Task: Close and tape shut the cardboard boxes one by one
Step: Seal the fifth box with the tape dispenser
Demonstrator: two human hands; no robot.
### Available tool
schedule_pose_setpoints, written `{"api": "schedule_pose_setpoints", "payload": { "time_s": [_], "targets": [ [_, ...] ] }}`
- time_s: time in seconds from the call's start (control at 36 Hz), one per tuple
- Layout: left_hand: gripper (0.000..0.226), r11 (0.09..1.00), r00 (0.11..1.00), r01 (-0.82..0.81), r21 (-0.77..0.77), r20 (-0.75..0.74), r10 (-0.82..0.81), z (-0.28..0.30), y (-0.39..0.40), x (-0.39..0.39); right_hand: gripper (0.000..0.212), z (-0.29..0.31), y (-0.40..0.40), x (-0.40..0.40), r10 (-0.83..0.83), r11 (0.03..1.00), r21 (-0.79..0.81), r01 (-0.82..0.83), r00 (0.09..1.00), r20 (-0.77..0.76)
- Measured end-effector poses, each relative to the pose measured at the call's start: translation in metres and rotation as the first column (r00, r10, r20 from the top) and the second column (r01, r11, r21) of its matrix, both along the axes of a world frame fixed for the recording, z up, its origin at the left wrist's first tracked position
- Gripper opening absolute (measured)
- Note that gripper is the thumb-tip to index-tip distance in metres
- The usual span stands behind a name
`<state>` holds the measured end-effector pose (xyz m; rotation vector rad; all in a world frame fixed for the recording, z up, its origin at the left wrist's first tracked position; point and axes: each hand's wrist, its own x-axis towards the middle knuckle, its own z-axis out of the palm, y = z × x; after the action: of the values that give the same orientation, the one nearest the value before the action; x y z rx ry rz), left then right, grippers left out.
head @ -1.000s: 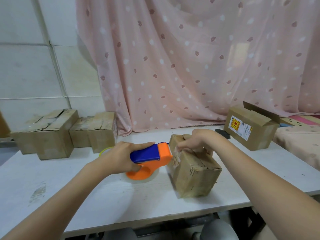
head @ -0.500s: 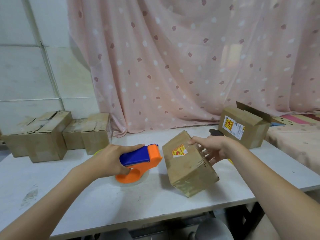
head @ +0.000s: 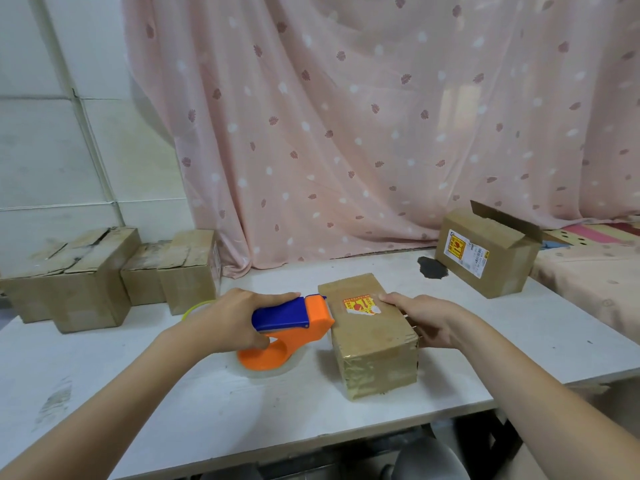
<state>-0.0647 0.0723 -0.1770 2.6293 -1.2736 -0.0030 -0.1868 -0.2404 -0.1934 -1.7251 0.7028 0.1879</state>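
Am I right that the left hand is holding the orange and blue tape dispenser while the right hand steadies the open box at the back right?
Not quite. In the head view the left hand does hold the tape dispenser, but the right hand steadies the closed box in the middle, not the open box.

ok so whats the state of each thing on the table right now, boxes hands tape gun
box in the middle: closed, flat on the table, sticker side up
tape dispenser: gripped, its nose at the box's left edge
left hand: grips the dispenser handle
right hand: holds the box's right side
box at far right: one flap up, not closed
boxes at far left: flaps down
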Motion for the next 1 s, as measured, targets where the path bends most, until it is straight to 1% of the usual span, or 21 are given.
{"api": "schedule_pose_setpoints", "payload": {
  "time_s": [0.06, 0.14, 0.17, 0.19, 0.22, 0.25, 0.28, 0.31, 0.33, 0.36, 0.39, 0.42, 0.44, 0.47, 0.5, 0.61, 0.75, 0.92, 1.0],
  "targets": [
    [0.083, 1.000, 1.000, -0.009, -0.011, -0.003, 0.009, -0.001, -0.002, -0.001, 0.055, 0.000, 0.002, 0.000, 0.003, 0.998, -0.062, -0.004, 1.000, -0.022],
    [0.083, 1.000, 1.000, -0.008, -0.015, -0.004, 0.008, -0.002, -0.003, 0.000, 0.051, 0.003, 0.008, -0.002, 0.045, 0.994, -0.093, -0.049, 0.998, -0.052],
    [0.083, 1.000, 1.000, -0.008, -0.014, -0.003, 0.008, -0.002, -0.004, 0.000, 0.050, 0.006, 0.012, -0.003, 0.053, 0.989, -0.133, -0.061, 0.997, -0.056],
    [0.083, 1.000, 1.000, -0.008, -0.014, -0.001, 0.008, -0.001, -0.004, 0.000, 0.049, 0.009, 0.017, -0.002, 0.059, 0.970, -0.231, -0.070, 0.997, -0.056],
    [0.083, 1.000, 1.000, -0.011, -0.014, 0.000, 0.011, -0.001, -0.005, -0.001, 0.048, 0.012, 0.022, -0.001, 0.071, 0.913, -0.398, -0.088, 0.996, -0.058],
    [0.083, 1.000, 1.000, -0.015, -0.013, 0.001, 0.015, -0.001, -0.005, -0.001, 0.044, 0.014, 0.027, 0.001, 0.087, 0.791, -0.603, -0.102, 0.995, -0.055],
    [0.083, 1.000, 1.000, -0.020, -0.013, 0.003, 0.020, -0.001, -0.006, -0.002, 0.042, 0.015, 0.033, 0.001, 0.111, 0.623, -0.777, -0.091, 0.993, -0.028],
    [0.083, 1.000, 1.000, -0.021, -0.012, 0.006, 0.021, 0.000, -0.006, -0.003, 0.040, 0.016, 0.040, 0.001, 0.163, 0.480, -0.875, -0.063, 0.986, 0.019],
    [0.083, 1.000, 1.000, -0.022, -0.013, 0.007, 0.022, 0.000, -0.006, -0.003, 0.037, 0.017, 0.049, -0.001, 0.250, 0.402, -0.915, -0.043, 0.966, 0.064],
    [0.083, 1.000, 1.000, -0.021, -0.014, 0.006, 0.021, 0.001, -0.006, -0.004, 0.037, 0.017, 0.058, -0.004, 0.345, 0.379, -0.923, -0.067, 0.936, 0.074],
    [0.083, 1.000, 1.000, -0.020, -0.015, 0.004, 0.020, 0.001, -0.005, -0.004, 0.039, 0.016, 0.067, -0.009, 0.425, 0.389, -0.911, -0.136, 0.904, 0.046],
    [0.083, 1.000, 1.000, -0.016, -0.016, 0.005, 0.016, 0.002, -0.005, -0.005, 0.045, 0.013, 0.074, -0.013, 0.480, 0.386, -0.894, -0.226, 0.877, -0.015],
    [0.083, 1.000, 1.000, -0.012, -0.018, 0.006, 0.012, 0.002, -0.005, -0.005, 0.053, 0.011, 0.080, -0.018, 0.508, 0.351, -0.886, -0.303, 0.857, -0.092],
    [0.083, 1.000, 1.000, -0.009, -0.020, 0.008, 0.009, 0.001, -0.005, -0.004, 0.060, 0.009, 0.084, -0.022, 0.510, 0.302, -0.891, -0.338, 0.847, -0.148],
    [0.083, 1.000, 1.000, -0.007, -0.020, 0.008, 0.007, 0.001, -0.005, -0.003, 0.062, 0.008, 0.086, -0.026, 0.501, 0.272, -0.902, -0.337, 0.849, -0.167],
    [0.084, 0.999, 1.000, 0.001, -0.038, -0.014, -0.001, 0.001, -0.001, 0.000, 0.059, 0.006, 0.092, -0.033, 0.467, 0.250, -0.926, -0.282, 0.873, -0.140],
    [0.082, 0.997, 0.998, -0.009, -0.079, -0.056, 0.004, 0.003, 0.010, 0.004, 0.056, 0.004, 0.093, -0.032, 0.455, 0.227, -0.932, -0.282, 0.877, -0.155],
    [0.082, 0.999, 0.999, -0.008, -0.038, -0.044, 0.007, 0.009, 0.017, 0.002, 0.054, 0.002, 0.091, -0.030, 0.459, 0.231, -0.930, -0.285, 0.875, -0.154],
    [0.082, 1.000, 0.999, -0.009, -0.026, -0.033, 0.008, 0.006, 0.030, 0.004, 0.053, 0.001, 0.090, -0.029, 0.462, 0.264, -0.921, -0.288, 0.875, -0.141]
  ]
}}
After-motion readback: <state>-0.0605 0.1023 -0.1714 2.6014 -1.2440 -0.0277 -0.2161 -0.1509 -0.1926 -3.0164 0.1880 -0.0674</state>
